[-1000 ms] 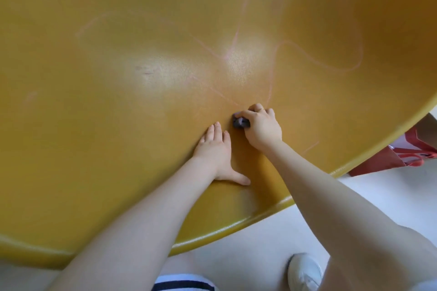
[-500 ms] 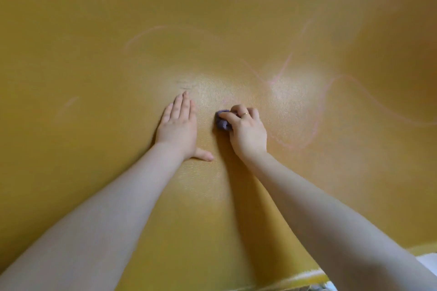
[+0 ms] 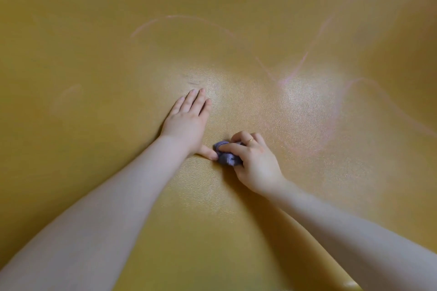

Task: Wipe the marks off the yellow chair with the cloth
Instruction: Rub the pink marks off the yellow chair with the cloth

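Here the yellow chair (image 3: 99, 172) fills almost the whole view, its pebbled plastic surface catching two pale patches of glare near the middle. The left hand (image 3: 186, 123) lies flat on it, palm down, fingers together and stretched toward the far side, thumb pointing right, holding nothing. Just to its right and a little nearer, the right hand (image 3: 254, 163) is curled tight around a small bunched purple cloth (image 3: 225, 155), pressing it against the chair; a thin ring (image 3: 250, 141) sits on one finger. The cloth touches, or very nearly touches, the tip of the left thumb, though the view is too soft there to say which. Faint pink marks (image 3: 295, 71) curve across the far and right parts of the chair: one long arc beyond the left hand, a short one at far right, looping lines over the right-hand glare. A fainter smudge sits well off to the left.
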A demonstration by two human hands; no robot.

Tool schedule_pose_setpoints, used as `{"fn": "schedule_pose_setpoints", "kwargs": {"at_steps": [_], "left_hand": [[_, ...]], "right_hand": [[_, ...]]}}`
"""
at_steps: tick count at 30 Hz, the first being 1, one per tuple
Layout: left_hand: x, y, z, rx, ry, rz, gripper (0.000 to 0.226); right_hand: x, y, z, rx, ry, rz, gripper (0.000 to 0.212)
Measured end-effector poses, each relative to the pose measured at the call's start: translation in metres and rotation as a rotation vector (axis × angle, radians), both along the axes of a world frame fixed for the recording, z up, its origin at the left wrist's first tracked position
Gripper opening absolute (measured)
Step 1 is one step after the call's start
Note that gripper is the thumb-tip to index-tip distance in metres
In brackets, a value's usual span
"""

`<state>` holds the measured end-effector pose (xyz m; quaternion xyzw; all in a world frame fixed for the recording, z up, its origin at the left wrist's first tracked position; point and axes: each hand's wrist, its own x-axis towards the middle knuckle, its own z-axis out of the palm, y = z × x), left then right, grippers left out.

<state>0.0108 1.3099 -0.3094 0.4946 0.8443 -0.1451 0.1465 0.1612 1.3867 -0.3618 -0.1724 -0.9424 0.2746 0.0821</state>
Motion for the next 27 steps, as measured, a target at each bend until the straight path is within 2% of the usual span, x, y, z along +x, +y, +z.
{"fn": "schedule_pose_setpoints", "kwargs": {"at_steps": [2,7,9,13,21,24,27], "left_hand": [[0.002,0.000,0.001,-0.005,-0.001,-0.013,0.128],[0.002,0.000,-0.001,-0.018,0.015,-0.015,0.129],[0.001,0.002,-0.001,-0.035,0.018,-0.012,0.129],[0.000,0.003,-0.003,-0.062,0.011,0.006,0.129],[0.013,0.012,0.001,-0.142,0.005,0.045,0.124],[0.017,0.018,0.002,-0.200,-0.001,0.042,0.117],[0.019,0.023,0.004,-0.269,0.016,0.058,0.119]], "right_hand": [[-0.007,0.009,-0.001,0.026,0.014,-0.009,0.036],[-0.069,0.067,0.000,0.139,0.042,-0.294,0.033],[-0.081,0.079,0.000,0.185,0.059,-0.326,0.035],[-0.072,0.070,0.000,0.141,0.020,-0.266,0.035],[0.020,0.021,0.006,-0.068,-0.152,0.202,0.047],[0.002,0.046,0.005,0.013,-0.135,0.129,0.042],[-0.027,0.081,0.003,0.155,-0.112,-0.104,0.036]]}}
